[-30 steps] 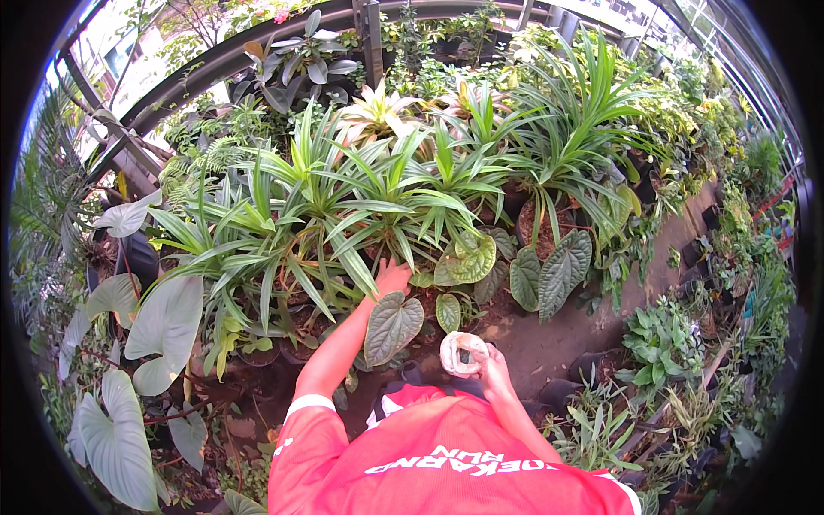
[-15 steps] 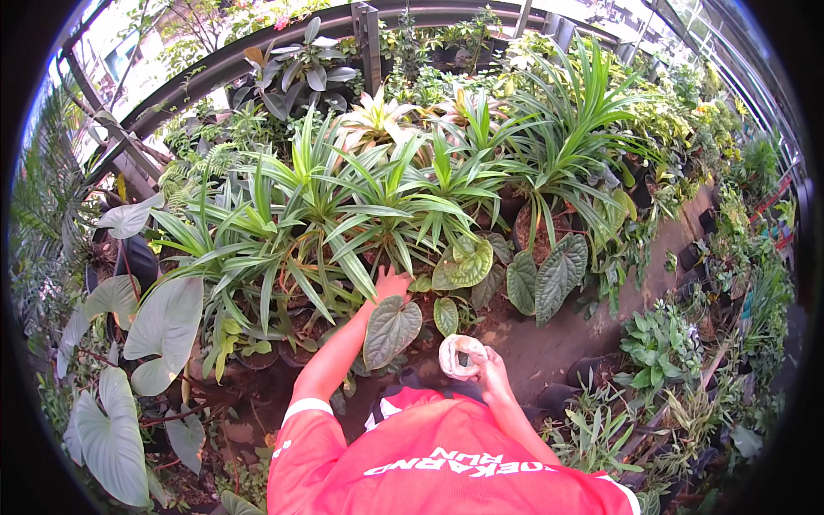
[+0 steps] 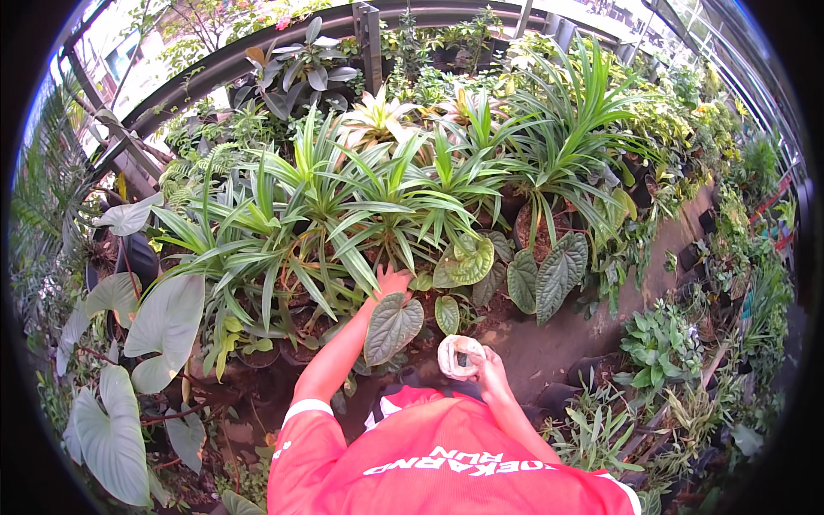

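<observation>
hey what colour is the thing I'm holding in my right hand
The ring-like thing is whitish; it shows best in the head view.

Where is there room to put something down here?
The brown path looks bare beside the right hand, between the dark crinkly leaves and the black pots. It's crowded around the left hand, among long strappy leaves.

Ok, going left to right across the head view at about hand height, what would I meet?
Large pale-green leaf → left hand → whitish ring-shaped item → right hand → rightmost dark quilted leaf → broad-leaved green plant.
</observation>
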`<state>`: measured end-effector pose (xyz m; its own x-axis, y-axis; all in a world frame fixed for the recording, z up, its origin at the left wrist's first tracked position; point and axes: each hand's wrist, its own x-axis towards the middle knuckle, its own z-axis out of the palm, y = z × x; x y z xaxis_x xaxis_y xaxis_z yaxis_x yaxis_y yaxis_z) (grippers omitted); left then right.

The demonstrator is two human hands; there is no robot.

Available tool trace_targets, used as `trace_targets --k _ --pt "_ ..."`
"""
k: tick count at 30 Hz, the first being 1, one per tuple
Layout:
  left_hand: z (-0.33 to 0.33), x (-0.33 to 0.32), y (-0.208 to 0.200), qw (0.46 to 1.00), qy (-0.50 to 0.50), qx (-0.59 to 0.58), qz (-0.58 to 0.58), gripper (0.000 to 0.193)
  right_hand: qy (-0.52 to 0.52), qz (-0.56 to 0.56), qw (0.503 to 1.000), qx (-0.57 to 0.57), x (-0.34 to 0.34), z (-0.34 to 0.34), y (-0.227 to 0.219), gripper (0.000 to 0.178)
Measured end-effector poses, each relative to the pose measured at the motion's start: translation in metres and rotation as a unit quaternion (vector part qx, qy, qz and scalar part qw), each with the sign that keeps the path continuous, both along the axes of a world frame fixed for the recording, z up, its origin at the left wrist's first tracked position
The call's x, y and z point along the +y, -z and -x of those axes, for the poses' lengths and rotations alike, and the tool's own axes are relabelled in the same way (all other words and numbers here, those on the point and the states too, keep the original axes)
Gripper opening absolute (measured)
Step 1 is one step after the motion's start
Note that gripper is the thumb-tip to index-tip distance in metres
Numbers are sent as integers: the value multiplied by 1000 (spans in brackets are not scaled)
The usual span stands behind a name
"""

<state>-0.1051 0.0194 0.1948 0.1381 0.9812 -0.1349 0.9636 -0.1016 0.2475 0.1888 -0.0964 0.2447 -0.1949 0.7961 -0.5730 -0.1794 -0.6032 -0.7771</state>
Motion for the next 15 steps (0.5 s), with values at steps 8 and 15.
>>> trace_targets --k 8,15 --pt "2 0 1 999 16 -29 4 56 -5 0 1000 3 1 1 -3 8" --pt "-1 10 4 998 13 -21 51 51 -11 -5 1000 3 4 0 -4 9"
